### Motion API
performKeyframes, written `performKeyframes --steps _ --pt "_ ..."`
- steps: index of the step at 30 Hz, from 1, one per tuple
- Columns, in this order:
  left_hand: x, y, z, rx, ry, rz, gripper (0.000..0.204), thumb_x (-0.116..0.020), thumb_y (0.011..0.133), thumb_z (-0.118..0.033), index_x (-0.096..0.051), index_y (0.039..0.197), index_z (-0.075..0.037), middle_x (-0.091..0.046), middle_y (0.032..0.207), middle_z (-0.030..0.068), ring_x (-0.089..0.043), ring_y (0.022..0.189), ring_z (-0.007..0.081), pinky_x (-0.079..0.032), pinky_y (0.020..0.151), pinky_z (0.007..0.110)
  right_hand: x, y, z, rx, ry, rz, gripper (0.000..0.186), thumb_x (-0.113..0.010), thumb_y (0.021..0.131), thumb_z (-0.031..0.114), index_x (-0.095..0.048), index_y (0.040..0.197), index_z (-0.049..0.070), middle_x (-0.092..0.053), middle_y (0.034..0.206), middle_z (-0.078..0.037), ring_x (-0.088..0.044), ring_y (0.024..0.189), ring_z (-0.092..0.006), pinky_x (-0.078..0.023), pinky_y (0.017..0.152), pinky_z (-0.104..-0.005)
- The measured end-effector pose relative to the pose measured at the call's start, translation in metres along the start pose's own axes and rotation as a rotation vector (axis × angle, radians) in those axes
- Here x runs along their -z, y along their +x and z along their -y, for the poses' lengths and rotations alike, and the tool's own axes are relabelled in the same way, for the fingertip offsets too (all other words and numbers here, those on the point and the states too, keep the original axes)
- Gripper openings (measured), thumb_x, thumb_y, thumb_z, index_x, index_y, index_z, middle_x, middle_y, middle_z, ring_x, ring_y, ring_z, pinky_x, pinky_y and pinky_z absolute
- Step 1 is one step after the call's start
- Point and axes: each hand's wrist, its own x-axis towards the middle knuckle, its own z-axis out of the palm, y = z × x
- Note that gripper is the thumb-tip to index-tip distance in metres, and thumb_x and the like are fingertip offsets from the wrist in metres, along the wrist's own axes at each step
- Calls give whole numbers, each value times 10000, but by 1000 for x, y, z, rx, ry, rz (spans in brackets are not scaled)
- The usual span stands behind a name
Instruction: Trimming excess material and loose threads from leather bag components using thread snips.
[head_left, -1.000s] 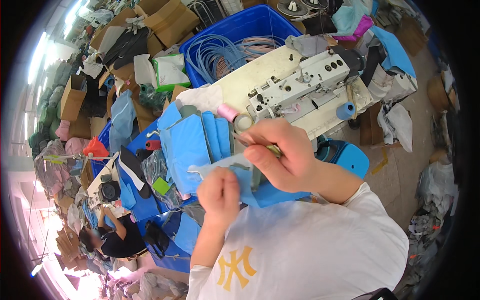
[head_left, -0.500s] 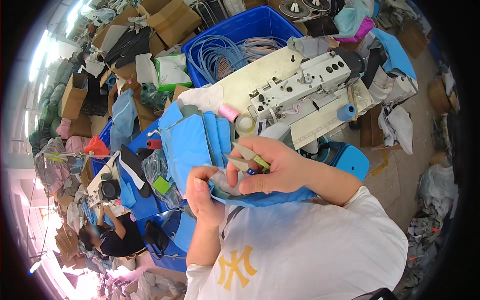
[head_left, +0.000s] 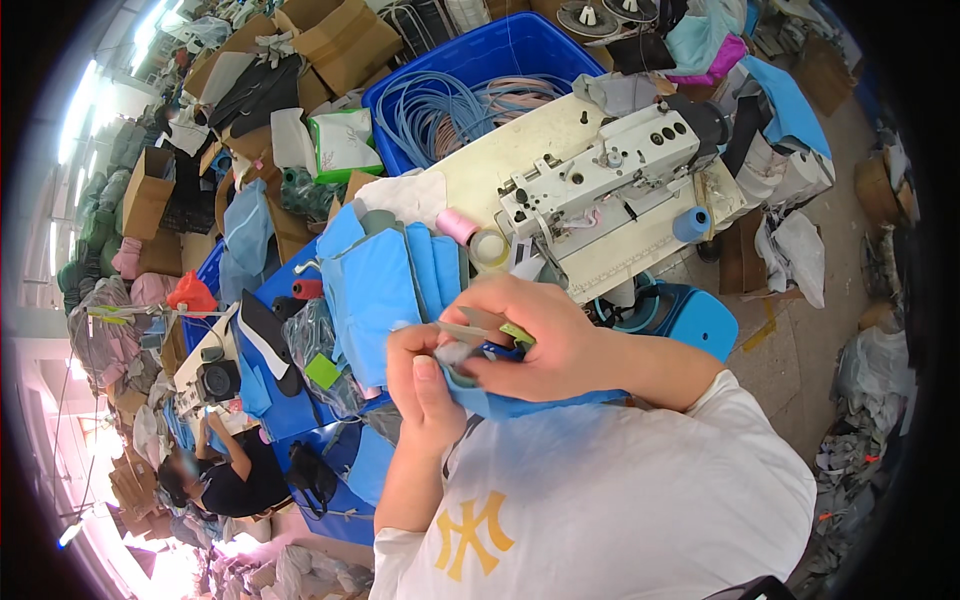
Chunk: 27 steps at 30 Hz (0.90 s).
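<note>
Close in front of my shirt, my left hand (head_left: 420,385) pinches the edge of a piece of blue fabric (head_left: 520,402), which hangs along the shirt. A greyish-white layer shows at the pinched edge. Thread snips (head_left: 518,333) with green and blue on the handle lie in my right hand (head_left: 555,335), its fingers curled around them. Their pale blades point left to the fingers of my left hand, partly blurred. Whether the blades touch the fabric, I cannot tell. Just beyond the hands lies a stack of folded blue fabric pieces (head_left: 370,285).
A white sewing machine (head_left: 610,170) stands on the table ahead, with a pink thread cone (head_left: 457,226), a tape roll (head_left: 489,248) and a blue thread cone (head_left: 692,225). Behind is a blue bin (head_left: 540,40) of coiled cords. Another person (head_left: 235,475) sits at the left.
My right hand has moved slightly left with the snips, closer to my left hand. The left hand has shifted a little right, and the fabric edge between them is now more covered.
</note>
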Motion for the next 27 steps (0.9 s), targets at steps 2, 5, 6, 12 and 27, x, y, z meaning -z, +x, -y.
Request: performKeyframes --steps 2,5,6,12,27 --pt "-4 0 -2 -37 7 2 436 -356 1060 -386 -512 1028 20 -559 957 100 -502 836 146 -417 761 295 2 1 4 -47 8 5 390 -760 789 38 -557 1121 68 -647 882 -20 -566 644 -101 -451 578 -266" --pt "-7 4 -2 53 -12 -50 413 -435 1021 -433 -472 1055 -22 -513 1009 81 -471 916 154 -381 844 311 -2 1 1 -60 6 -58 390 -759 800 30 -551 1128 56 -643 849 -23 -582 655 -96 -461 589 -255" --pt "-6 8 4 -143 124 -139 433 -497 992 -447 -461 1063 -22 -498 1014 87 -463 916 174 -381 848 327 -4 1 -1 -24 -3 -127 391 -759 805 27 -548 1133 51 -641 833 -23 -581 656 -90 -463 591 -248" --pt "0 7 -12 -184 230 18 330 -687 865 -230 -495 984 11 -538 979 163 -523 883 269 -439 784 366 -5 6 1 23 -29 -99 384 -769 828 56 -539 1135 45 -613 793 -10 -554 654 -72 -451 584 -245" --pt "-4 4 -2 -37 -228 -125 169 -494 996 -85 -571 916 42 -612 937 149 -536 832 201 -429 759 312 -8 4 -7 -282 424 -95 382 -742 875 63 -484 1156 80 -600 877 18 -468 664 -21 -373 584 -201"
